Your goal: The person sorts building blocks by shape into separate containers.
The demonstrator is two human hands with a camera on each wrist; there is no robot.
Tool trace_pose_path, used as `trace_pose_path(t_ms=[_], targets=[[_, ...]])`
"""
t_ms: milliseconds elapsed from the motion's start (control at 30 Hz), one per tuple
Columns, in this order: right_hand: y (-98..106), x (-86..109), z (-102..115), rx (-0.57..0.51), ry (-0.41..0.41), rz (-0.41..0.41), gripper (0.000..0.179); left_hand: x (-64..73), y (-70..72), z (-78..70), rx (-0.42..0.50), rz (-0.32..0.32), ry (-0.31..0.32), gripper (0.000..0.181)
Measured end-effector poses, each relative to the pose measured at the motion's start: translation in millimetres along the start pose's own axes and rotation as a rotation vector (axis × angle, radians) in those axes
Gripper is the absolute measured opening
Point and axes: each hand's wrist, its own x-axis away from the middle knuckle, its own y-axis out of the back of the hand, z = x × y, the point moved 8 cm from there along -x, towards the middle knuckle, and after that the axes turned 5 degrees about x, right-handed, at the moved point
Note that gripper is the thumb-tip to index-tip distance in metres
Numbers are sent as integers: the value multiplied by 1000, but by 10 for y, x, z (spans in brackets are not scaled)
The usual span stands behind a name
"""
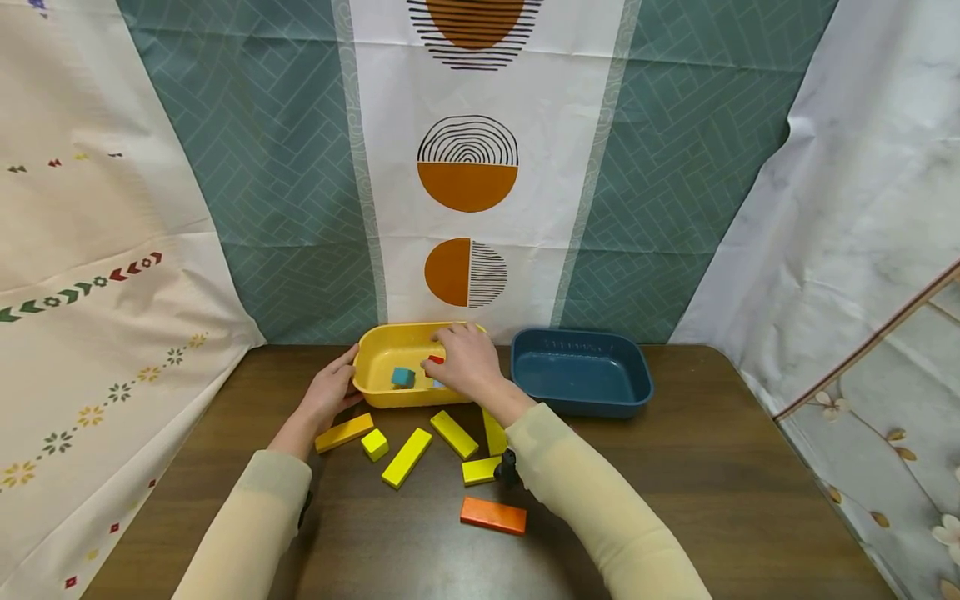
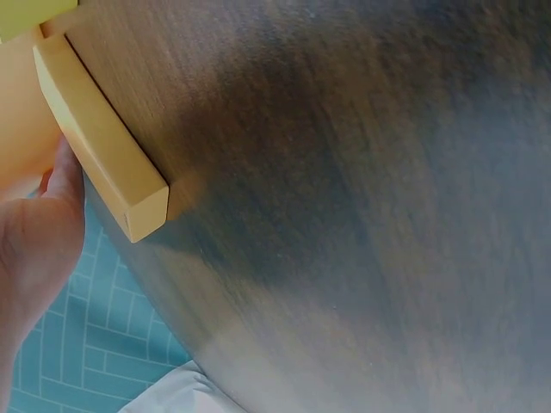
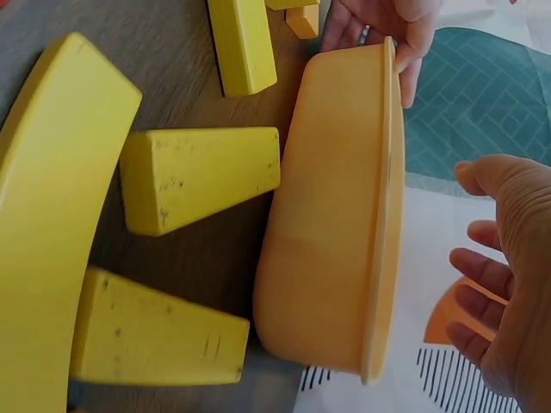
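Observation:
A yellow tray stands at the back of the table. My left hand holds its left end; in the right wrist view the thumb of that hand lies by the rim. Over the tray's right half reaches my right hand, its fingers spread and loosely bent. The right wrist view shows that hand with nothing between thumb and fingers. Inside the tray lie a teal block and a red block, the latter partly hidden under the right fingers.
Right of the yellow tray stands a dark blue tray. In front lie several yellow blocks, a yellow cube, a yellow-orange block by the left wrist and an orange block. Cloth hangs behind the table.

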Motion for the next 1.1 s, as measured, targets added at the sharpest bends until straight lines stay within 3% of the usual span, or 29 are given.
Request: trace_pose_path(t_ms=[567,900,1100], targets=[[536,467,-585,-175,-26,-91,43,-13,-5,13,1,6,-3,59],[751,701,-765,-183,-12,-164,42,-43,29,25,-7,2,2,59],[778,959,-869,-188,-12,-175,41,-45,20,69,13,-10,23,60]])
